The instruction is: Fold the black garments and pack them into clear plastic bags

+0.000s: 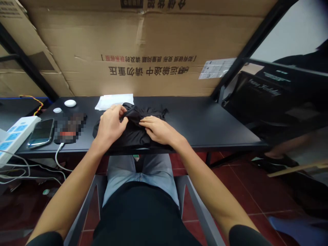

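A crumpled piece of thin black cloth [133, 135], perhaps a garment or bag, lies bunched near the table's front edge. My left hand [111, 122] grips a raised fold on its left side, fingers curled over and thumb toward the middle. From the right, my right hand [157, 129] holds the same cloth with its fingers close together and the tips at the fold. Part of the cloth is hidden under both hands. A flat white packet [112, 100] lies just behind it.
The black table [205, 124] backs onto a large cardboard panel [153, 37]. To the left are a phone [41, 132], a blurred-out item with a white cable [58, 150], a power strip [16, 136] and a white oval object [70, 103]. A person in dark clothing is at right.
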`<state>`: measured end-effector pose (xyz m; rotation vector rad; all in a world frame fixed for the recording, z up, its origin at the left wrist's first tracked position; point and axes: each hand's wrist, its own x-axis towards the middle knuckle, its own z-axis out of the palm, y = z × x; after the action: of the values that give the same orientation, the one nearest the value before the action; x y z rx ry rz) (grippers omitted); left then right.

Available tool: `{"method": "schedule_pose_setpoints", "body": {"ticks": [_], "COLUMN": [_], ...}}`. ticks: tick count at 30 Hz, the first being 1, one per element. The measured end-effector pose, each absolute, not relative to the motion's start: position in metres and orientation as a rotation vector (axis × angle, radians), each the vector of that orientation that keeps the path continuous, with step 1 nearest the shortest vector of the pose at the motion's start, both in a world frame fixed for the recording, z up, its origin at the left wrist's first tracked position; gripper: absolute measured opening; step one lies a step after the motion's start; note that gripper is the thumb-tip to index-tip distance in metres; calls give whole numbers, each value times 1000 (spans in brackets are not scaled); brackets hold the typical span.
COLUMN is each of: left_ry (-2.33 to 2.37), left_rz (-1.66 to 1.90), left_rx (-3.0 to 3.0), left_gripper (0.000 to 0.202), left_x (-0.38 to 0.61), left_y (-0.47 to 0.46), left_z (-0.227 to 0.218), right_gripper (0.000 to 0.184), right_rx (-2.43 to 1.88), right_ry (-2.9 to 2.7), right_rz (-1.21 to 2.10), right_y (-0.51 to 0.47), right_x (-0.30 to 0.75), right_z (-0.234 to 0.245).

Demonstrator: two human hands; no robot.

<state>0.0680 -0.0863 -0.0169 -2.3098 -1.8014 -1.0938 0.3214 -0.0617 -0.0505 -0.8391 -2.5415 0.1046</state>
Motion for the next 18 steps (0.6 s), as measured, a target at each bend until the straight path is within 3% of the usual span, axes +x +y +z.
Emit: {"method": "schedule_pose_setpoints", "body": {"ticks": [6,14,18], "left_ry": [-1645,-1364,-1314], "left_rz": [-1139,-973,-978], "left_rx": [-2296,-2530,-2626], "left_gripper": [26,23,22], "left_x": [101,147,151], "left_y": [-90,-77,-74], "left_z": [3,-23,-34], "right_gripper": [51,23,45], "right_rx": [-704,-1031,-896], "right_ry": [-2568,-2177,-2202], "right_rz": [180,203,303], "right_y": [-69,-67,-58], "right_x": [303,358,371], "right_z": [-50,-38,-36]}}
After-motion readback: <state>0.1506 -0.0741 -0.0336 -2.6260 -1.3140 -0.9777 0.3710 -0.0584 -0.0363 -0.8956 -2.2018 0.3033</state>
